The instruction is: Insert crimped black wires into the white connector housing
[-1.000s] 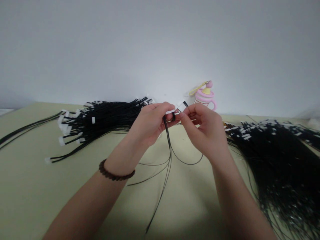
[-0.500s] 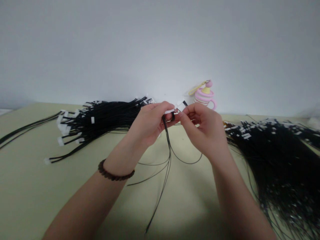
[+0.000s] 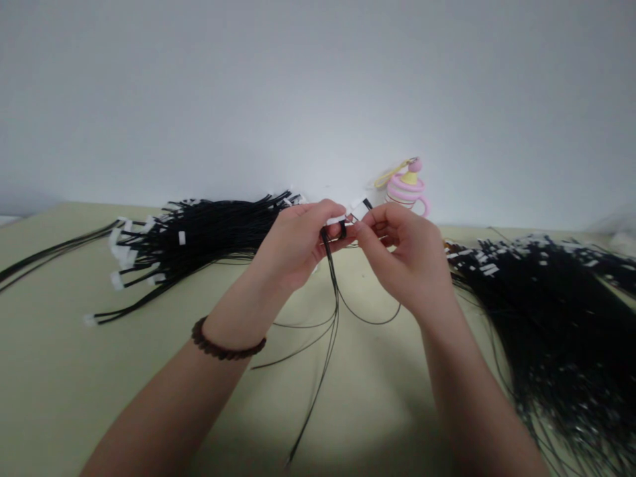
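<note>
My left hand (image 3: 293, 245) and my right hand (image 3: 405, 255) meet above the middle of the pale green table (image 3: 74, 384), fingers pinched together. Between the fingertips is a small white connector (image 3: 354, 212) on thin black wires (image 3: 330, 311). These wires hang down from the left hand's grip and trail toward me across the table. The left wrist wears a dark beaded bracelet (image 3: 226, 344). Both hands are closed on the wires and connector.
A bundle of black wires with white connectors (image 3: 193, 235) lies to the left, behind my left hand. A larger heap of black wires (image 3: 556, 311) covers the right side. A pink and yellow toy-like object (image 3: 407, 185) stands at the back against the white wall.
Hands and wires stay almost as they were; the view has shifted slightly, nothing taken or let go.
</note>
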`<state>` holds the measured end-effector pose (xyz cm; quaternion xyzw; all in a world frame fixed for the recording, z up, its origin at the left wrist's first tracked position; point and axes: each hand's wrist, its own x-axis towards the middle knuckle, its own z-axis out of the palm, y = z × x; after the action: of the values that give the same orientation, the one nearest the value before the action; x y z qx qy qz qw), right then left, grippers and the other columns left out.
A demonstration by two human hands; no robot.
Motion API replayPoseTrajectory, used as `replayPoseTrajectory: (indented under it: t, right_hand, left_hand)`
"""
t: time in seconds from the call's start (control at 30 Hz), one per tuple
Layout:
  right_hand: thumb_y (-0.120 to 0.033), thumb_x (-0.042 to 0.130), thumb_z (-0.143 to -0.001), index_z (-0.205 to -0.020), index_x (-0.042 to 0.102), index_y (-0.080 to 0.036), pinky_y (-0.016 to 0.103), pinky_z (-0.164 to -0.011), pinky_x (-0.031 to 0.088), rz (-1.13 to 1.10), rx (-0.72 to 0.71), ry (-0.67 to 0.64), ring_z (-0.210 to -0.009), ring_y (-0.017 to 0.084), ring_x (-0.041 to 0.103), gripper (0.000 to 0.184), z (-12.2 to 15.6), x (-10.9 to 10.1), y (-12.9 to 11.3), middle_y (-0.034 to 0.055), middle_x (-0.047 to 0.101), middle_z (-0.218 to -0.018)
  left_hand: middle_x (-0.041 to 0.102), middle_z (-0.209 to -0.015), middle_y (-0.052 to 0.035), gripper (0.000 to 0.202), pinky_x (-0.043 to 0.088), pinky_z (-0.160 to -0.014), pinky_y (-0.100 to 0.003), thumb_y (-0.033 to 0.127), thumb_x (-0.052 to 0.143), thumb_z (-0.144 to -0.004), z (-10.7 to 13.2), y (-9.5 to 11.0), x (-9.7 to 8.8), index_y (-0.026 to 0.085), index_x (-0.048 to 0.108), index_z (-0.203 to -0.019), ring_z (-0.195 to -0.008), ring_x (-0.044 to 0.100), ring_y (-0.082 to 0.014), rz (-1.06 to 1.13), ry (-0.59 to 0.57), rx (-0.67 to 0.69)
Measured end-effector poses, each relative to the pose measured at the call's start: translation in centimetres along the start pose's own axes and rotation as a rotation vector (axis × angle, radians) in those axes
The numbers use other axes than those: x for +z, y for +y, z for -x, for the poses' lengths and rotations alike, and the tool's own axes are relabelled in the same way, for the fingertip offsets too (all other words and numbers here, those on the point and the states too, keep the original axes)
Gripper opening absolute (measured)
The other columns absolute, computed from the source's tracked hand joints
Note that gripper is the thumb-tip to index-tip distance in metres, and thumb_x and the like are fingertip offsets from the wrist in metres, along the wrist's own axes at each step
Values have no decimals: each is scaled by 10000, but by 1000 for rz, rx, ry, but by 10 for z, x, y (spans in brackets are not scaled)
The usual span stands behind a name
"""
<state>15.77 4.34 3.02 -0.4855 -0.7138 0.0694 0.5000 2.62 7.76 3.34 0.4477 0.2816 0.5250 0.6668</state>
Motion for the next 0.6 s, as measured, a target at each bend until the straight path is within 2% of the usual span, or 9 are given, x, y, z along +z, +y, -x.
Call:
replayPoseTrajectory:
  t: [0.2,0.6]
  right_hand:
    - [-254,540,-811,-742,566,-166,223,-513,397,7,3,-3,-567,102,575,115,0,0,0,-6,612,-642]
    - [-252,536,-816,-750,567,-166,219,-499,390,-9,5,-12,-570,102,577,113,0,0,1,-6,613,-646]
  left_hand:
    - [438,-506,46,175,481,-648,-220,189,622,-638,-1,1,1,152,495,-525,-487,434,-55,-16,37,-16]
    - [440,-513,43,185,484,-658,-223,192,616,-641,-1,1,0,151,489,-514,-509,446,-60,-9,12,-3]
